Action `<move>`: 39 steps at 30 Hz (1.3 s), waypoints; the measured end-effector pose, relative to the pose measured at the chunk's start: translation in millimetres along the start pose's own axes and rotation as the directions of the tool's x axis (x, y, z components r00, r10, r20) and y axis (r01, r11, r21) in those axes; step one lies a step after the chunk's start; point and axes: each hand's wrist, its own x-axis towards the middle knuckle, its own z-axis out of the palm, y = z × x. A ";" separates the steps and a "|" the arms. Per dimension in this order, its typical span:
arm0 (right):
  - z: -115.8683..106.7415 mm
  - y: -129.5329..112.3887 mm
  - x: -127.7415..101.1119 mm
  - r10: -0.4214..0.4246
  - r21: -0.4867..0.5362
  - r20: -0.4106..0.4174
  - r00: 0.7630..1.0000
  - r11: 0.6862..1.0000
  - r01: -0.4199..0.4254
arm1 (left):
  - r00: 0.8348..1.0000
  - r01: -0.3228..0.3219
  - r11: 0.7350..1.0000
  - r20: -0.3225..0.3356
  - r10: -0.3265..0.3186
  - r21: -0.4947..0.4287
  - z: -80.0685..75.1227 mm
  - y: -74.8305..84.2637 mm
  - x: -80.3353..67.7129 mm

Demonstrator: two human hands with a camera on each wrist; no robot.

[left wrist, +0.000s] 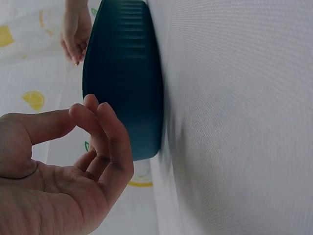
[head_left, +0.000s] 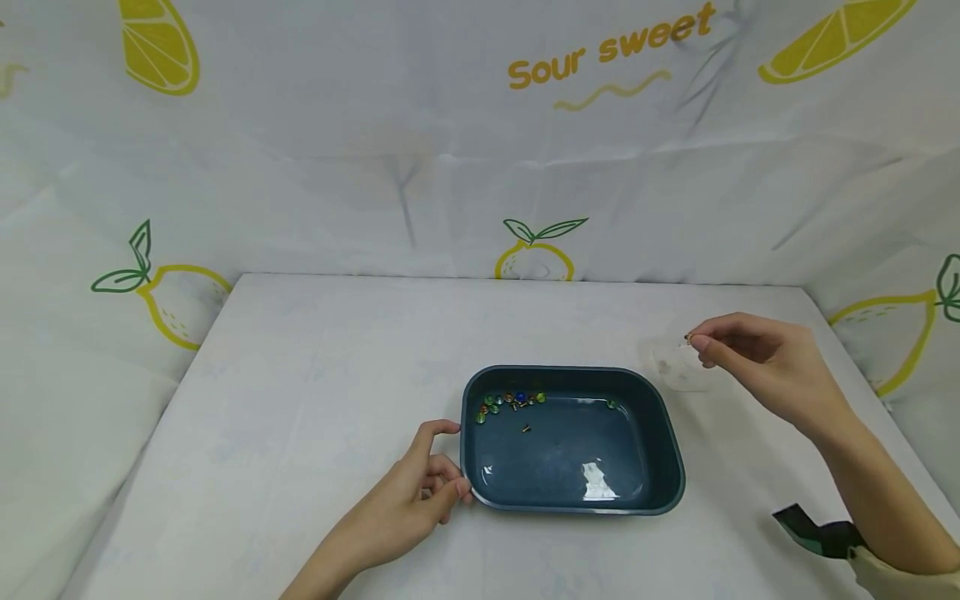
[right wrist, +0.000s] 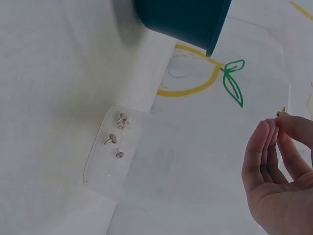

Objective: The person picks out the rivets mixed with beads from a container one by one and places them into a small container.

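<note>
A dark blue-green tray (head_left: 562,500) stands on the table with several glass marbles (head_left: 495,408) along its far left side, among them small gold thumbtacks (head_left: 527,428). My left hand (head_left: 408,504) holds the tray's rim at the near left corner, with thumb and fingers curled at the edge. To the right of the tray, my right hand (head_left: 772,367) is raised and pinches a small gold thumbtack (right wrist: 280,113) between thumb and fingertips. Below it sits a clear, shallow box (right wrist: 98,174) holding several more thumbtacks (right wrist: 111,139).
The white-covered table (head_left: 300,400) extends to the left of the tray. Behind and at the sides hangs a white cloth (head_left: 360,192) printed with lemons. A dark strap (head_left: 817,533) sticks out by the right sleeve (head_left: 892,575).
</note>
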 end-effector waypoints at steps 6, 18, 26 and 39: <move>-2.1 10.6 1.0 0.006 -0.006 -0.020 1.000 1.000 -0.006 | 1.000 -0.003 1.000 0.001 0.003 0.006 -0.3 0.1 -0.2; -3.1 34.3 4.6 0.033 -0.059 -0.048 0.998 0.998 -0.035 | 1.000 -0.001 1.000 0.006 0.001 0.001 0.1 -0.1 0.5; -3.9 42.8 4.8 0.053 -0.091 -0.066 0.996 0.994 -0.059 | 1.000 0.002 1.000 0.001 -0.002 0.000 -0.1 -0.2 0.5; -0.1 51.8 4.8 0.070 -0.170 -0.097 0.993 0.982 -0.086 | 1.000 0.005 1.000 0.001 -0.005 0.004 -0.5 0.1 1.0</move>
